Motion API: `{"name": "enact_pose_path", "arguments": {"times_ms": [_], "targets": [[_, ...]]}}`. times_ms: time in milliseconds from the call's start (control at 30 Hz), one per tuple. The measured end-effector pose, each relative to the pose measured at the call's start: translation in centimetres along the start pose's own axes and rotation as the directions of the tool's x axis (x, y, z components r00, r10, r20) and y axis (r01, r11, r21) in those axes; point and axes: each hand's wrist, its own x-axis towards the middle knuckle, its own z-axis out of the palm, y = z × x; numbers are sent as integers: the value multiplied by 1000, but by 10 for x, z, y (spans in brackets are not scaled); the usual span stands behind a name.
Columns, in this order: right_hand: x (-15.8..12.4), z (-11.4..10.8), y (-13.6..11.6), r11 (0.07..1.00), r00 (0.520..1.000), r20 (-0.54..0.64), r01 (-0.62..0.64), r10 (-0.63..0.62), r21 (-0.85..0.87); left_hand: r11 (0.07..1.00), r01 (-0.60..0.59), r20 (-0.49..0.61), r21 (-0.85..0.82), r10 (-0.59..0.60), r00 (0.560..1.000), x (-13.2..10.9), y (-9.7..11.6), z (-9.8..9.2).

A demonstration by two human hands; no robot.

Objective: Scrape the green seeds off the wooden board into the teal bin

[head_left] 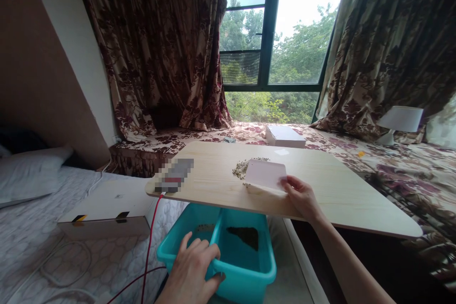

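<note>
A thin pale rectangular card (pixel 265 173) is held at its right edge by my right hand (pixel 301 194), thumb and fingers closed on it. The card lies over part of a pile of small greenish and pale grains (pixel 241 169) on a light wooden board (pixel 210 161); grains show past its left, top and lower left edges. Below the board's near edge is a turquoise two-part bin (pixel 245 268). My left hand (pixel 195 263) grips its near rim by the divider, fingers bent inward, thumb outside. Dark grains (pixel 245 236) lie in the right compartment, a few in the left one.
A blurred-out phone-like device (pixel 174 175) lies at the board's left end, with a red cable (pixel 151 242) hanging from it. At left a white box (pixel 110 204) rests on the bed. Another white box (pixel 285 135) and a lamp (pixel 399 121) stand on the window ledge.
</note>
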Motion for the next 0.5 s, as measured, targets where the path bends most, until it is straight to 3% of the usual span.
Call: {"name": "enact_pose_path", "arguments": {"times_ms": [500], "targets": [[1, 1, 3, 1000, 1000, -26, 13, -13, 4, 1000, -7, 9, -8, 7, 1000, 0, -3, 4]]}}
